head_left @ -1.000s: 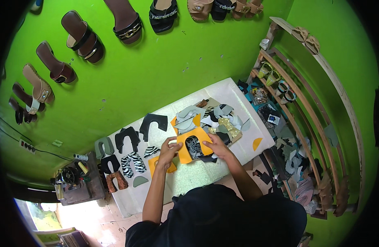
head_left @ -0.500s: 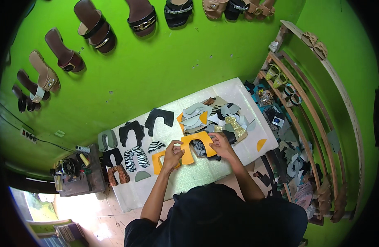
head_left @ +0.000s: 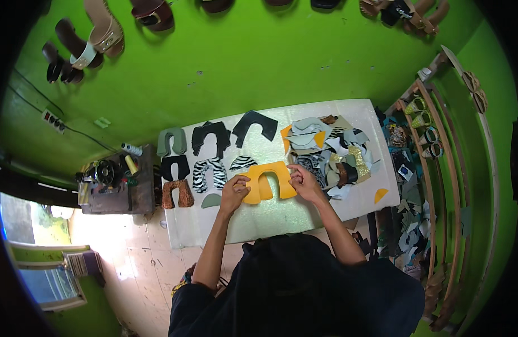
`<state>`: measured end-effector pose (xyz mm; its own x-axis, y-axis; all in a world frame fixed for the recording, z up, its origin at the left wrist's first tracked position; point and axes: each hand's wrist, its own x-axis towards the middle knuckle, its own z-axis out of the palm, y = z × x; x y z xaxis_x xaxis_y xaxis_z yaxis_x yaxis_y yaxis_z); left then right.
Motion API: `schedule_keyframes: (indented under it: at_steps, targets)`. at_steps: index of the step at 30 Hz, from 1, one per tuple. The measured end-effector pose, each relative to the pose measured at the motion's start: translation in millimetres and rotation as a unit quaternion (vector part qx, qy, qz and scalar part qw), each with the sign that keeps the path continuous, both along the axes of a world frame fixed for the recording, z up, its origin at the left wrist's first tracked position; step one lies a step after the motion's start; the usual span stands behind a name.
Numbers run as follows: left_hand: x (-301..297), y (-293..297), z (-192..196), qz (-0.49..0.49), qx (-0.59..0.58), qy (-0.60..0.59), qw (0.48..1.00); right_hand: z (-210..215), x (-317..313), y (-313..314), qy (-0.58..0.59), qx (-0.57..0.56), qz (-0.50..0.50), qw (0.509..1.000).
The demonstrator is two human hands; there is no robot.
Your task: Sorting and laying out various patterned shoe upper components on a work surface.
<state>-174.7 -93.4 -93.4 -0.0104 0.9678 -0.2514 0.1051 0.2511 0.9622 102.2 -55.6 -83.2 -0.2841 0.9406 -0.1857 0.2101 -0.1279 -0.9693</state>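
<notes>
Both hands grip a yellow U-shaped cut-out (head_left: 255, 175) by its opposite sides, over the white table. My left hand (head_left: 234, 192) pinches its left edge, my right hand (head_left: 305, 182) its right edge. Part of another yellow piece shows beneath it; whether the two touch I cannot tell. Beyond my left hand lie a zebra-print half-round (head_left: 243, 162) and zebra-print U-shaped pieces (head_left: 201, 174). Close to that hand is a grey-green half-round (head_left: 211, 200). Past my right hand spreads a heap of mixed scraps (head_left: 326, 140), with a gold glitter piece (head_left: 358, 160) among them.
Black (head_left: 200, 138), grey-green (head_left: 164, 143) and brown speckled U-shaped pieces (head_left: 168, 195) lie on the table's left half. A yellow half-round (head_left: 381, 195) is near the right edge. A wooden rack (head_left: 428, 185) and scraps flank the right; a cluttered small table (head_left: 115, 199) stands left.
The yellow cut-out has moved left in my hands, from beside the scraps to over the other yellow piece. My head view has shifted, showing more floor and less of the wall's sandals.
</notes>
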Motion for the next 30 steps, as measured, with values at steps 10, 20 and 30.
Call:
schedule_keyframes:
  at_steps: [10, 20, 30]
  targets:
    - [-55.9, -14.7, -55.8, 0.034, 0.035, 0.123, 0.991, -52.1, -66.5, 7.4, -0.111, 0.007, 0.029, 0.993]
    - [-63.3, -5.0, -109.4, -0.012, 0.046, 0.195, 0.98, -96.6, -86.7, 4.8, -0.17, 0.006, 0.026, 0.985]
    - [-61.3, -10.6, -143.5, -0.076, 0.09, 0.329, 0.937, -103.0, -98.2, -3.0, -0.313, 0.052, 0.083, 0.945]
